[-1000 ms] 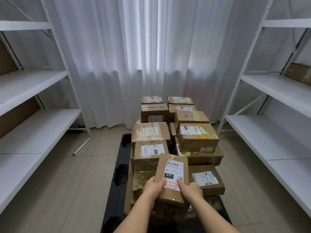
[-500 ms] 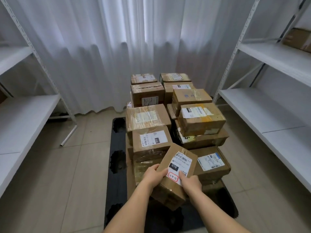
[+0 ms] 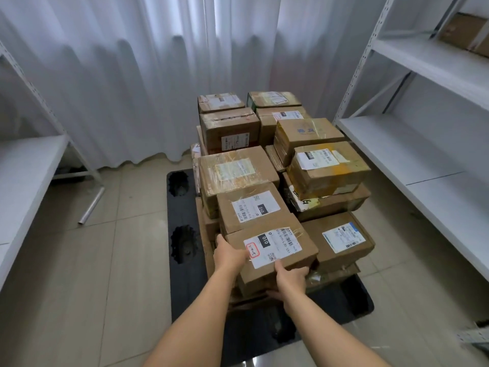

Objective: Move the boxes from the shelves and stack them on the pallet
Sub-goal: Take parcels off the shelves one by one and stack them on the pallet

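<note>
The labelled cardboard box (image 3: pixel 272 256) is held at the near end of the stack on the black pallet (image 3: pixel 182 234). The left hand (image 3: pixel 229 254) is laid on its left side, thumb on the top edge. The right hand (image 3: pixel 289 280) grips the near edge, fingers curled under the bottom; the fingertips are hidden. Whether the box is fully seated on the boxes beneath cannot be told; it appears slightly skewed against its neighbours.

The placing step is judged nearly complete. The box should be lowered flat and squared against the second 010-labelled box (image 3: pixel 254 207) just behind it. A close fit should be kept beside the box with the blue-edged label (image 3: pixel 338 239) to its right. The right fingers should be drawn out from below only once the weight is borne by the stack. A light press on top is advised to confirm that no rocking remains.

Further back, the stack rises in uneven tiers to the rear boxes (image 3: pixel 248 103), so no push should be passed into them. One box (image 3: pixel 468 35) is noted on the upper right shelf (image 3: pixel 428 56).
</note>
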